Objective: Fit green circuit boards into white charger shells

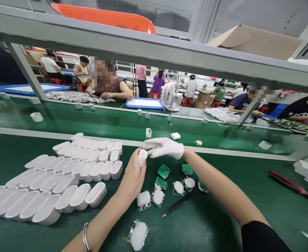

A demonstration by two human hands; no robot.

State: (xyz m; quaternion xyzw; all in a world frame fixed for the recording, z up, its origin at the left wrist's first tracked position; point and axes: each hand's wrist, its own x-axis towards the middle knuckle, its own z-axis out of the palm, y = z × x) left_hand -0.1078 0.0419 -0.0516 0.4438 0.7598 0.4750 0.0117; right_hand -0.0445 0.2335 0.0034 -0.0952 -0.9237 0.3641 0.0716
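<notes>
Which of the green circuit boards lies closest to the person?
The white-topped board at the picture's bottom edge, lying alone; every other is farther off, most near the black tweezers.

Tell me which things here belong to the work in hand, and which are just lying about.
Work, seemingly:
- white case in the left hand
- gloved right hand, beside it
- circuit boards
- white shells
- tweezers

Just about, seemingly:
- red-handled pliers
- fan
- cardboard box
</notes>
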